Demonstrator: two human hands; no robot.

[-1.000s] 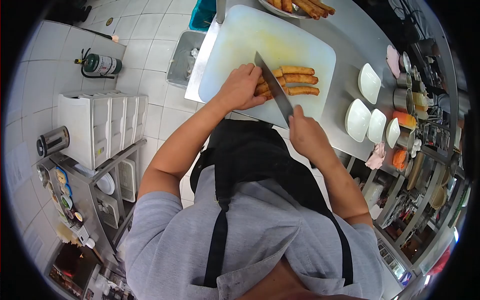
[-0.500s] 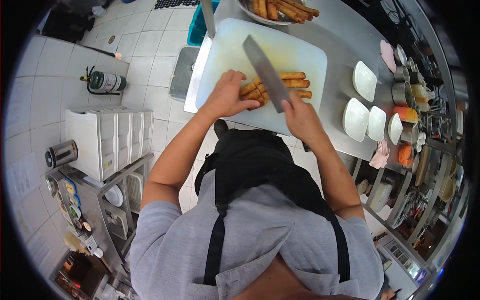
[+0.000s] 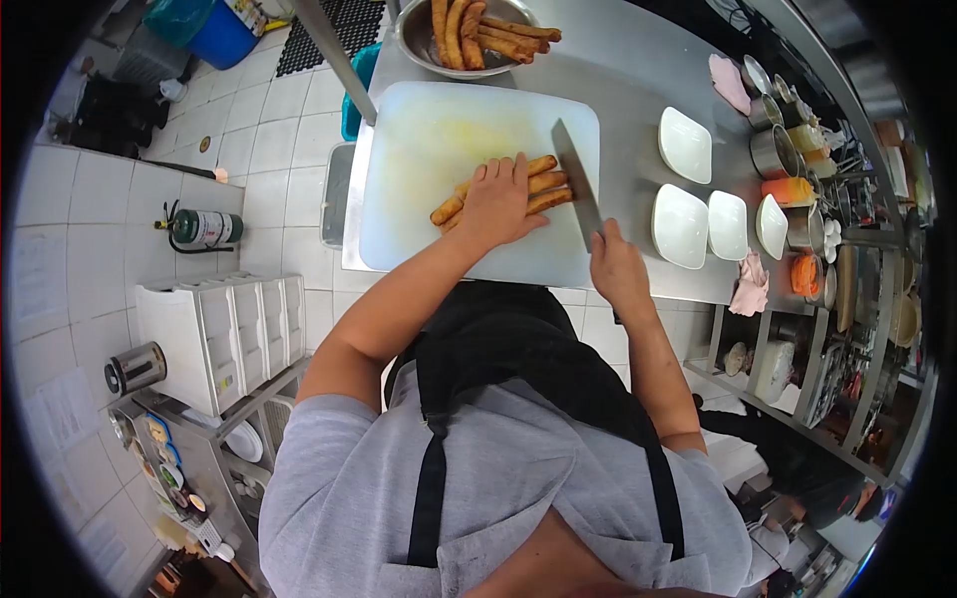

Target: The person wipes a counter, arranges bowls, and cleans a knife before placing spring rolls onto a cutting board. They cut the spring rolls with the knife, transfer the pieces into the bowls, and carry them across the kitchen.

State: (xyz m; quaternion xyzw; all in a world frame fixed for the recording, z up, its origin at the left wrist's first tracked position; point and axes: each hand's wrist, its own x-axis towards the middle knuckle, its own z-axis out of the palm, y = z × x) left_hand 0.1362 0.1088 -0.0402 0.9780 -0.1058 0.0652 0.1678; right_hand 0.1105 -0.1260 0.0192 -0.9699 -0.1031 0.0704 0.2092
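Several long, golden-brown fried rolls (image 3: 549,181) lie side by side on the white cutting board (image 3: 399,229). My left hand (image 3: 495,204) rests across their middle, fingers over the far side and thumb toward me, gripping them together. Part of the rolls is hidden beneath it. In my right hand (image 3: 620,269) is the handle of a broad kitchen knife (image 3: 578,179). Its blade stands just right of the rolls' ends, pointing away from me. Beyond the board, a metal bowl (image 3: 414,45) holds more fried rolls (image 3: 471,35).
White dishes (image 3: 681,227) stand right of the board on the steel table (image 3: 628,80). Pink cloths (image 3: 750,284) and sauce containers (image 3: 788,191) line the right side. A metal post (image 3: 339,55) rises by the board's far left corner. Another person in dark clothes (image 3: 797,463) is at lower right.
My left hand has shifted from the rolls' left end to over their middle. The knife has moved from above the rolls to beyond their right ends. The view has shifted, and another person has appeared.
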